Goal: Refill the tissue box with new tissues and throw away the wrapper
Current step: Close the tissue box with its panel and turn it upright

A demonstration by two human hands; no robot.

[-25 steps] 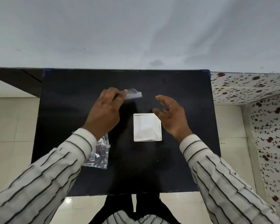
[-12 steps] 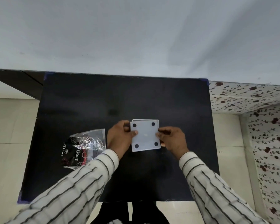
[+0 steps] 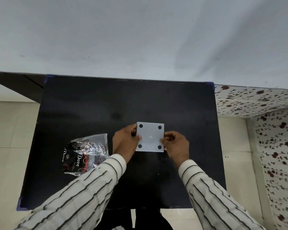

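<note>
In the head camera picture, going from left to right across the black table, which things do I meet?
Plastic wrapper → left hand → white box → right hand.

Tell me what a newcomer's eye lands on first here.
First, the white square panel with four black dots, held at mid-table by the left hand and the right hand, one on each side edge. Next, the crinkled plastic wrapper printed "Dove", lying on the black table left of the hands.
</note>
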